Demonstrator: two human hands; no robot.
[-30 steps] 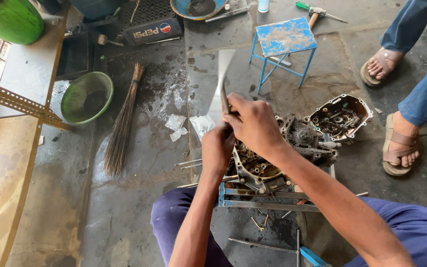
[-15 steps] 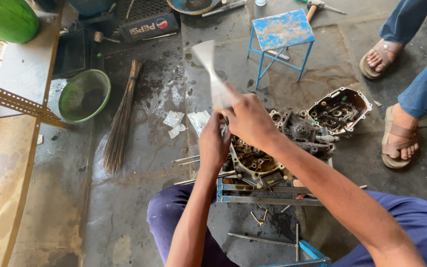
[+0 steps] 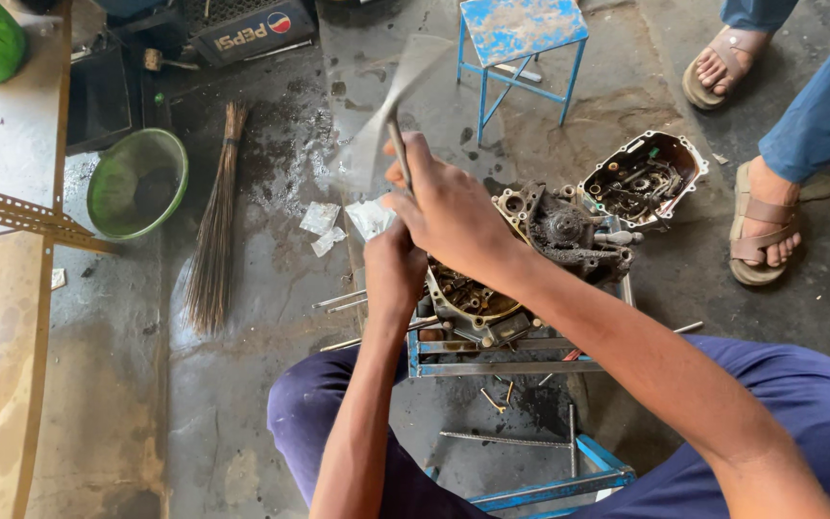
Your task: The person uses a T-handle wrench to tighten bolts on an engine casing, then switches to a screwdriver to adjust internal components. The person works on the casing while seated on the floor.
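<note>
- Gripping a thin tool by its handle, my right hand [image 3: 449, 207] is closed tight around it, and its blurred flat head is sweeping above the engine case [image 3: 477, 298].
- My left hand [image 3: 391, 264] is resting on the near-left rim of the engine case; I cannot tell whether its fingers are curled or flat, as the right hand is hiding them.
- I am judging the step in hand as striking or prying at the engine case, which is sitting on a blue metal stand [image 3: 501, 360] between my knees.
- The next move is calling for a steady left hand and a blow landing squarely on the rim.
- I am counting one engine case, one loose side cover [image 3: 646, 178] lying beyond and right of it, one blue stool [image 3: 521, 29] beyond it, one green bowl [image 3: 136, 183] and one broom [image 3: 213, 221] far left of it, and two sandalled feet [image 3: 761, 226] of another person to its right.
</note>
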